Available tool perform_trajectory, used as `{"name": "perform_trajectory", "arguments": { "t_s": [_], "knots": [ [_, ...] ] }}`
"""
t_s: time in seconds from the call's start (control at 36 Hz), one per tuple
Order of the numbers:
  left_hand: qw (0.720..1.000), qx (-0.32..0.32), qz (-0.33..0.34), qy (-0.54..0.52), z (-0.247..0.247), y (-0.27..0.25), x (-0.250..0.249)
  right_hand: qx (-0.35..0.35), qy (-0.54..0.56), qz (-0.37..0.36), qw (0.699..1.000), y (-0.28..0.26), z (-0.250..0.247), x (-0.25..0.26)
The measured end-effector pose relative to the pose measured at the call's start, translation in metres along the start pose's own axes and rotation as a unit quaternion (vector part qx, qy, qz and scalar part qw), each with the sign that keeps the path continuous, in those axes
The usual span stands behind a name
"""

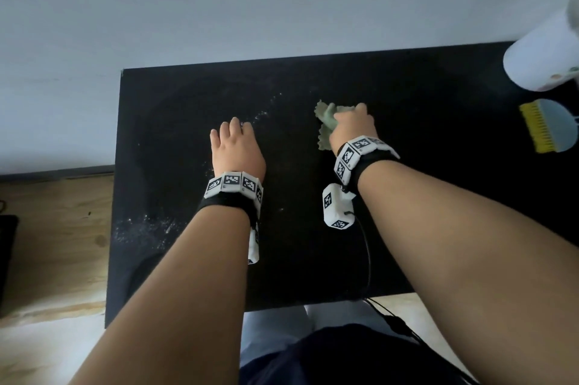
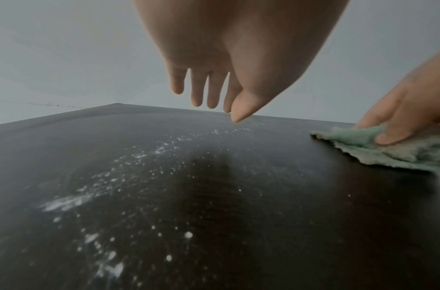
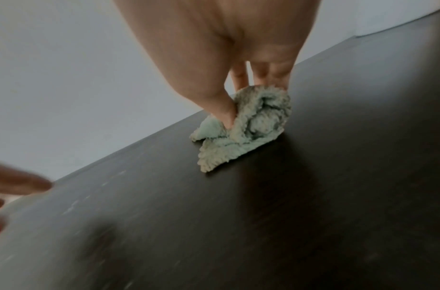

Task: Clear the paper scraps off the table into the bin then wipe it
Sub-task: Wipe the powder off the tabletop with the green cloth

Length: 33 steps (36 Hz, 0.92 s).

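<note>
A crumpled pale green cloth lies on the black table, right of its middle. My right hand grips the cloth, thumb and fingers pinched into its folds, and holds it against the tabletop. My left hand hovers just above the table's middle with straight, relaxed fingers and holds nothing. White droplets and streaks cover the left half of the table. No paper scraps show.
A white cylindrical container stands at the table's far right corner. Beside it lies a yellow-bristled brush with a pale blue dustpan. A grey wall rises behind the table; wooden floor shows at the left.
</note>
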<state>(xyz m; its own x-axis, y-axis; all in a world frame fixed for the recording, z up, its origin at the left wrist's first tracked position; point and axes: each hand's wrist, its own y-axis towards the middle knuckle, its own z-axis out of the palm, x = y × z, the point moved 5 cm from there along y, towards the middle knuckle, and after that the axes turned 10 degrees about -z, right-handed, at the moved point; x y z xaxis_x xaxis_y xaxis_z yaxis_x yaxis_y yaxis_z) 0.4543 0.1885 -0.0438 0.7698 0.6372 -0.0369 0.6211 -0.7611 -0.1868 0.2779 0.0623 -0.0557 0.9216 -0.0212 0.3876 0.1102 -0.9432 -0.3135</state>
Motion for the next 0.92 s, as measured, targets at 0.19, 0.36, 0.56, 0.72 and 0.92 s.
{"name": "perform_trajectory", "arguments": {
  "t_s": [0.19,0.36,0.56,0.72,0.92],
  "knots": [
    [1.0,0.001,0.008,0.011,-0.001,0.016,0.007,0.095,0.015,-0.125,0.987,-0.015,0.029,0.053],
    [1.0,0.004,0.012,0.019,-0.001,0.031,0.014,0.018,0.071,-0.046,0.996,0.013,0.01,0.057],
    [1.0,-0.003,0.016,0.023,-0.003,0.047,0.022,-0.014,-0.026,-0.008,1.0,0.051,-0.001,0.051],
    [1.0,-0.008,0.01,0.023,-0.006,0.056,0.033,0.0,0.108,0.029,0.994,0.047,0.019,0.083],
    [1.0,-0.014,0.0,0.023,-0.01,0.062,0.044,0.1,0.078,-0.102,0.987,0.035,0.054,0.116]
  ]
}}
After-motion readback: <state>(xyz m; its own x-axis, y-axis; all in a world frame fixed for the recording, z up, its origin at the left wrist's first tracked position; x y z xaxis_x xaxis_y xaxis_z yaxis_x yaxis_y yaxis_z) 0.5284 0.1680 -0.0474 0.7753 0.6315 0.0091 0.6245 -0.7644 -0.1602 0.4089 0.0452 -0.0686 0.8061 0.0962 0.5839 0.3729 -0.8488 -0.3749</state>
